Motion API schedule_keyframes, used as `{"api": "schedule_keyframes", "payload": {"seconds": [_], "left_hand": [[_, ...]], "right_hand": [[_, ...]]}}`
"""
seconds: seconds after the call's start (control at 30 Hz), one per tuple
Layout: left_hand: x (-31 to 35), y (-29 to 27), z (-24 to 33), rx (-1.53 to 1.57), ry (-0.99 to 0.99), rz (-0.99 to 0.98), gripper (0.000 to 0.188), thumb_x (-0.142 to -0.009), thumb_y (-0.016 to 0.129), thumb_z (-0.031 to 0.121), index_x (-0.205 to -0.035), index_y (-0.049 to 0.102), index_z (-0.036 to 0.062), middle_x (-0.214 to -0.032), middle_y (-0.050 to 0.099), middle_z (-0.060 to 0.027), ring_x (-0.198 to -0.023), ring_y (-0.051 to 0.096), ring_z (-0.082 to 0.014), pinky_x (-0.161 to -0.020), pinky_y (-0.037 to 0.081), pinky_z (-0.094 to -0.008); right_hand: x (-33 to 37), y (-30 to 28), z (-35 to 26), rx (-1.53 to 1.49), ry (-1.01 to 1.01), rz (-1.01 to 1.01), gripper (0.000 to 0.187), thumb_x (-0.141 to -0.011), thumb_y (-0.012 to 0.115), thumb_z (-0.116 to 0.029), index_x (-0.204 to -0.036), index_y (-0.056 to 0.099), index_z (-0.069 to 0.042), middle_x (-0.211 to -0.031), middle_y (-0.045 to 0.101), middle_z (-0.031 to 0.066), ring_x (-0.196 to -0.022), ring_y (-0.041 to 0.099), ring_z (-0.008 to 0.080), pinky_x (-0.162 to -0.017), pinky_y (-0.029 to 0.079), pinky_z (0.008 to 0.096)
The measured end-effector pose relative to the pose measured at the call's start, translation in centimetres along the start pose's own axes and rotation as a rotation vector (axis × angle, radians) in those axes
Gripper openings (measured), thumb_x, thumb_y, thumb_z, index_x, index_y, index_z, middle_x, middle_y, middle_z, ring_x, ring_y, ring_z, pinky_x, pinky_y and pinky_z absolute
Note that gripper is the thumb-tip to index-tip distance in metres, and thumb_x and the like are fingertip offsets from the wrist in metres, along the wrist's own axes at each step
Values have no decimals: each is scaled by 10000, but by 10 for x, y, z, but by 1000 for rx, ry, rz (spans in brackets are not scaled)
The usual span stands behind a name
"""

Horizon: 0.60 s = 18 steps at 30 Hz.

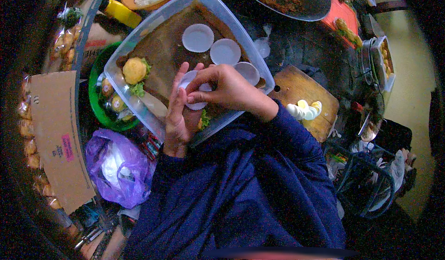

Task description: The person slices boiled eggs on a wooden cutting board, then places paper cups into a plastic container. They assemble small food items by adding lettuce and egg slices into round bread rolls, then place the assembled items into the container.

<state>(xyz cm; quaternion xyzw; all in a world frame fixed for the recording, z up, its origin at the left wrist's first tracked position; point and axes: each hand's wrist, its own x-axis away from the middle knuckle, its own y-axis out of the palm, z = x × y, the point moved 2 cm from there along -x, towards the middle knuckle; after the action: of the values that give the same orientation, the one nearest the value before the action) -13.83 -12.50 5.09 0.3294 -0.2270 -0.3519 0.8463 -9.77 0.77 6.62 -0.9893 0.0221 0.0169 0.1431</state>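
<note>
Both my hands, left (178,114) and right (222,88), pinch one white paper cup (194,93) over the clear tray (120,81); three cups (198,37) laid, one filled bun (135,70) placed, rest unfilled

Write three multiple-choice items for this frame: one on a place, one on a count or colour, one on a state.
1. Where does the yellow breaded ball lie?
A. in the clear plastic box
B. on the wooden board
C. in the purple bag

2. How many white paper cups lie flat in the box, apart from the hands?
A. one
B. three
C. six

3. What is the right hand doing?
A. resting open on the board
B. pinching the paper cups held by the left hand
C. holding a knife

Answers: 1 A, it sits on leaves at the box's left end. 2 B, three in a row. 3 B, fingertips closed on the cups' edge.
</note>
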Motion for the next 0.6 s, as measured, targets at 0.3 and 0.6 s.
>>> {"api": "schedule_keyframes", "payload": {"seconds": [0.3,0.6], "left_hand": [[2,-1,2,47,-49,-22,741,-900,553,199,-1478,114,52,-1467,299,-188,-1328,354,-299,-1115,271,-404],[4,-4,1,10,-8,29,665,-928,526,149,-1473,156,63,-1457,321,-170,-1301,380,-270,-1103,282,-397]], "right_hand": [[2,-3,6,-56,76,-10,191,-767,717,-208,-882,703,-56,-769,675,157,-708,666,283,-652,514,371],[10,-3,-16,123,107,166,166,-732,677,-193,-783,700,-37,-716,656,166,-646,652,293,-606,507,378]]}}
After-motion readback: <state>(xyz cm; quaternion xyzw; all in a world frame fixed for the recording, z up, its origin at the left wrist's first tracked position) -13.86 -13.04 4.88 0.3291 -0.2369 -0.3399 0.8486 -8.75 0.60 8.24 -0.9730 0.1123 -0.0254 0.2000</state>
